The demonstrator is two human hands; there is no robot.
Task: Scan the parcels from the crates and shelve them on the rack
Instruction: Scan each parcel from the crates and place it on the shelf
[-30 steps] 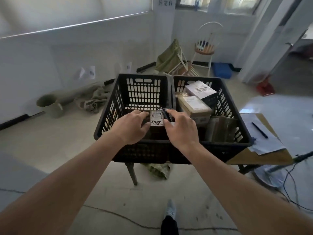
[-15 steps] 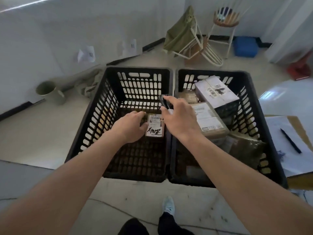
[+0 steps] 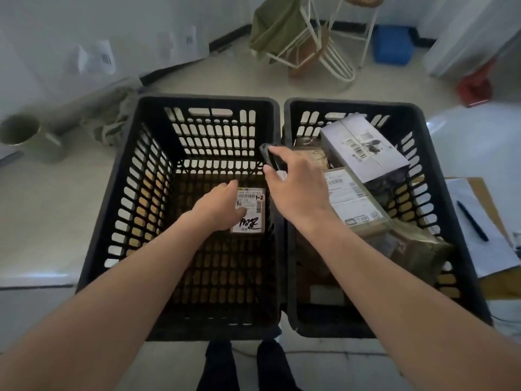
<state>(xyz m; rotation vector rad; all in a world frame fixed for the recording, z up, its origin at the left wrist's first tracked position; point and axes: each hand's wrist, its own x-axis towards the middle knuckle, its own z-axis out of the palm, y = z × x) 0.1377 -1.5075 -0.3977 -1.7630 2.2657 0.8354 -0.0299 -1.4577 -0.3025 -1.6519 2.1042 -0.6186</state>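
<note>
Two black slatted crates stand side by side below me. Inside the left crate, my left hand grips a small brown parcel with a white barcode label and black handwriting. Above the crates' shared wall, my right hand holds a black handheld scanner, its head pointing away from me. The right crate holds several parcels: a white box at the back, a brown labelled box in the middle, and a dark wrapped packet at the right.
A desk at the right carries papers and a black pen. On the floor behind the crates lie a green cylinder, a tipped white chair with green cloth, a blue box and a red object.
My view has tilted down over the crates. My left hand has lowered the small parcel deeper into the left crate, and my right hand with the scanner has lifted away from it.
</note>
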